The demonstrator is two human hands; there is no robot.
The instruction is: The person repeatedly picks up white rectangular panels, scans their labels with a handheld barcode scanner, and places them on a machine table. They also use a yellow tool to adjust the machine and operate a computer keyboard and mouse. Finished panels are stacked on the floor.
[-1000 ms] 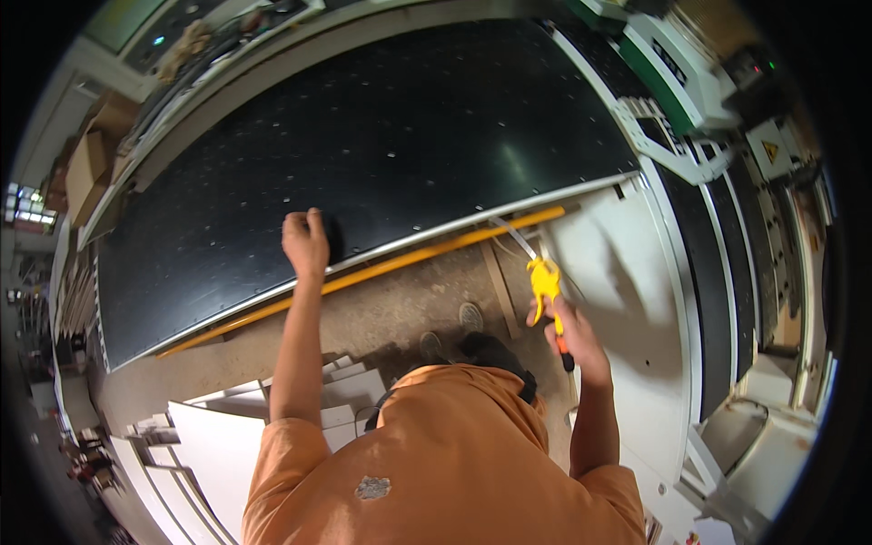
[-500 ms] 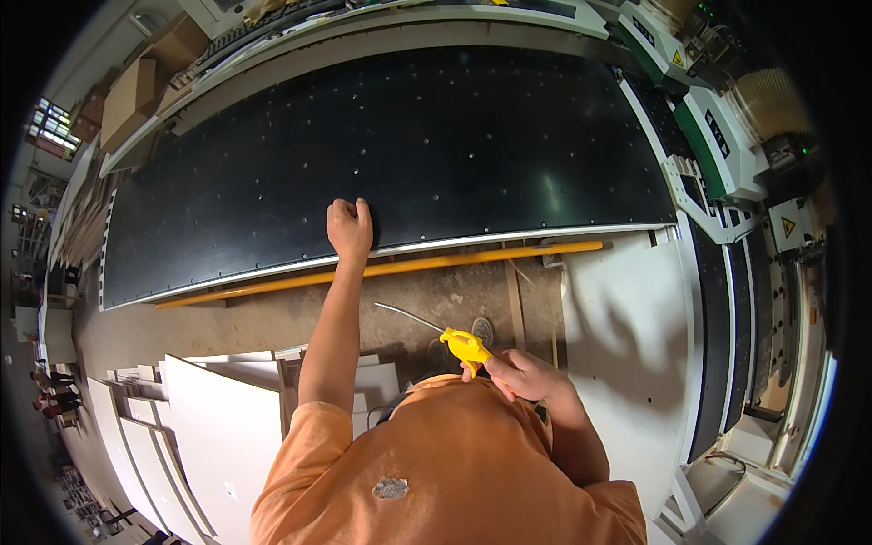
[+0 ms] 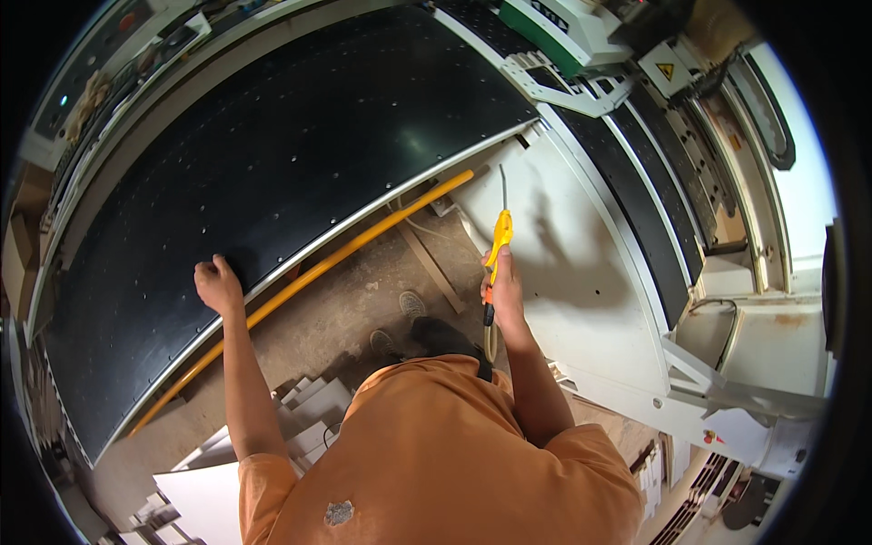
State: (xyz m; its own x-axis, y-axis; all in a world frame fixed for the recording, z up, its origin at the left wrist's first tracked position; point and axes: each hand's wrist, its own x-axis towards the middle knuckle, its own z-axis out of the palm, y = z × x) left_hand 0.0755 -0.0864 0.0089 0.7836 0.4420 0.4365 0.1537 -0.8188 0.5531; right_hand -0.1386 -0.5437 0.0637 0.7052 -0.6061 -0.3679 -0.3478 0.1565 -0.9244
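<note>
Right hand [image 3: 504, 292] gripped the yellow air gun [image 3: 497, 243], nozzle aimed at the black machine bed's [image 3: 300, 145] near edge; left hand [image 3: 218, 284] rested there, fingers curled. Blown dust might have struck the face, judging by the close nozzle.

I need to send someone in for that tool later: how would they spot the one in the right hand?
Start at the big black perforated table and follow its yellow rail to the end. There the right hand grips a yellow air blow gun with a thin metal nozzle. Nothing else nearby is both yellow and hand-sized.
</note>
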